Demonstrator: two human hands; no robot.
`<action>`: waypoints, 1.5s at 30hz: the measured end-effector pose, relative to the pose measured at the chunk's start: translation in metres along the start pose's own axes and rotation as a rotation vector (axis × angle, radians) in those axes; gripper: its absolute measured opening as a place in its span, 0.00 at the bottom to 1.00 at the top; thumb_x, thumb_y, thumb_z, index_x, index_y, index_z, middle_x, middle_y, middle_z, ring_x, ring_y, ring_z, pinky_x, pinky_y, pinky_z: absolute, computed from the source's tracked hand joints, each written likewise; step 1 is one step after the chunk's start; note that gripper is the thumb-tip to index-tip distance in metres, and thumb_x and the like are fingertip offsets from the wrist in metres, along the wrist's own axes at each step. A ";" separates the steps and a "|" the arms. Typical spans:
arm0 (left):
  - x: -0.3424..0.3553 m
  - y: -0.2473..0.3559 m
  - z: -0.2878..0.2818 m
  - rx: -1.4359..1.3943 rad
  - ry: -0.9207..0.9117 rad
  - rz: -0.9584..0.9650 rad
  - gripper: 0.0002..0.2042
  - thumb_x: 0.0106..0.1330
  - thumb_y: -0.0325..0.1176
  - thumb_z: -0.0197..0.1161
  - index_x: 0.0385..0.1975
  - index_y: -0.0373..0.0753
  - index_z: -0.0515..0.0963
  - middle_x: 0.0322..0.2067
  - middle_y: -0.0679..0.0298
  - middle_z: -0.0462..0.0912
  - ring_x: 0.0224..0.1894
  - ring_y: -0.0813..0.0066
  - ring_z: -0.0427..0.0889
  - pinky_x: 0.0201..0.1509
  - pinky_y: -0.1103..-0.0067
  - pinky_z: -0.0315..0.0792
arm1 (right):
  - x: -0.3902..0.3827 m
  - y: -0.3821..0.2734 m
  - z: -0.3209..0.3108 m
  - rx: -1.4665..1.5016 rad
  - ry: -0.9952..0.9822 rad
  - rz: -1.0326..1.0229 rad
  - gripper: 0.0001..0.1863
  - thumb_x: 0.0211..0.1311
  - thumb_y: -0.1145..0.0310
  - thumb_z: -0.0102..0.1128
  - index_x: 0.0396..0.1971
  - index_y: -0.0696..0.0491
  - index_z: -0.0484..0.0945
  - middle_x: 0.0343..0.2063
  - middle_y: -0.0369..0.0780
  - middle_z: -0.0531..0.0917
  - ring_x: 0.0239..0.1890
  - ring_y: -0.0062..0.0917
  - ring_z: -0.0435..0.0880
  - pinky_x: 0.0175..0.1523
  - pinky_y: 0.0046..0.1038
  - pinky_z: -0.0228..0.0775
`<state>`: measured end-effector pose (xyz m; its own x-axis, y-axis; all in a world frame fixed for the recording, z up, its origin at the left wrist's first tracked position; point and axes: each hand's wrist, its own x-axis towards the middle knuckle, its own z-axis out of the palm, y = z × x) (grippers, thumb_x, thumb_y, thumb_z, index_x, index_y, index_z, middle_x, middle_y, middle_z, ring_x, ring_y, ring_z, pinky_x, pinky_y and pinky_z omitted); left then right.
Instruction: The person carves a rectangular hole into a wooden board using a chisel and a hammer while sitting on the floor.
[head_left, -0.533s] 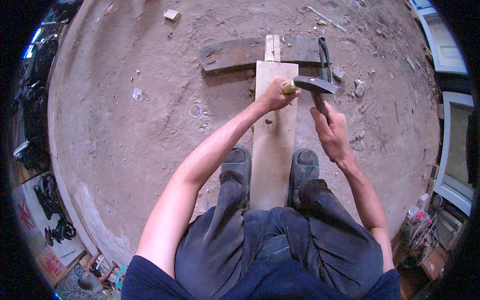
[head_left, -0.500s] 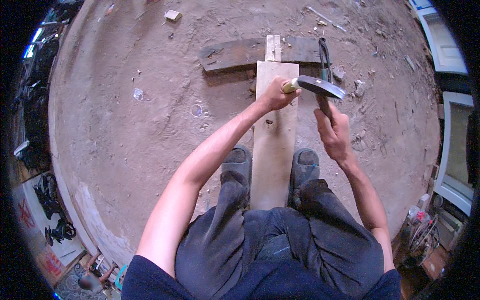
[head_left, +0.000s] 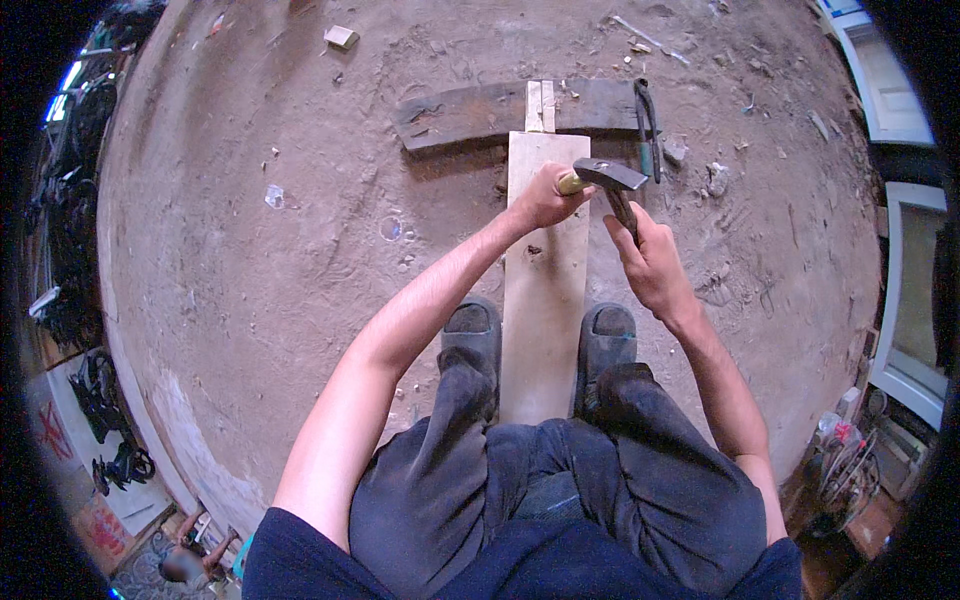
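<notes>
A long pale wooden plank runs away from me between my legs, with a small dark hole or knot in its surface. Over its far part, my left hand is closed around the yellowish handle of a chisel, whose blade is hidden below the fist. My right hand grips the dark shaft of a hammer. The hammer's metal head is right at the top of the chisel handle; whether they touch I cannot tell.
A dark weathered board lies crosswise beyond the plank, with pale wood strips on it. Long-handled pliers lean at its right end. Stones and scraps dot the dirt floor. White-framed panels stand right; another person sits far lower left.
The hammer and my right hand have moved left, bringing the hammer head over the chisel handle. My left hand has stayed nearly in place, and the whole view has shifted slightly.
</notes>
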<state>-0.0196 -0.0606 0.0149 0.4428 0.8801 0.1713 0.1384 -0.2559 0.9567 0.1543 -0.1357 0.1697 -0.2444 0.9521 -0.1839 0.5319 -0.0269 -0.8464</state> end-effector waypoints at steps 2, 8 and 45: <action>0.001 -0.001 0.001 -0.001 -0.007 -0.034 0.12 0.63 0.38 0.60 0.29 0.34 0.75 0.18 0.66 0.71 0.23 0.80 0.67 0.27 0.75 0.67 | 0.003 0.006 0.002 0.030 0.023 0.010 0.12 0.69 0.64 0.52 0.36 0.60 0.71 0.15 0.48 0.69 0.16 0.27 0.64 0.24 0.33 0.60; 0.009 -0.007 0.000 -0.026 0.002 -0.084 0.14 0.64 0.41 0.61 0.27 0.35 0.74 0.17 0.69 0.68 0.23 0.82 0.65 0.25 0.76 0.65 | 0.016 0.014 0.007 0.093 0.078 0.015 0.11 0.69 0.65 0.52 0.36 0.59 0.72 0.14 0.41 0.64 0.19 0.15 0.61 0.22 0.29 0.56; 0.007 0.015 0.004 -0.031 0.062 -0.011 0.08 0.59 0.31 0.63 0.24 0.33 0.74 0.13 0.60 0.69 0.18 0.78 0.65 0.23 0.72 0.64 | 0.003 -0.003 -0.005 0.087 -0.042 0.177 0.15 0.68 0.61 0.53 0.34 0.60 0.70 0.15 0.36 0.64 0.22 0.16 0.60 0.25 0.29 0.55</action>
<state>-0.0115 -0.0601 0.0300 0.3856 0.9061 0.1741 0.1148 -0.2343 0.9654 0.1558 -0.1310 0.1741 -0.1876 0.9168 -0.3526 0.4982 -0.2206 -0.8385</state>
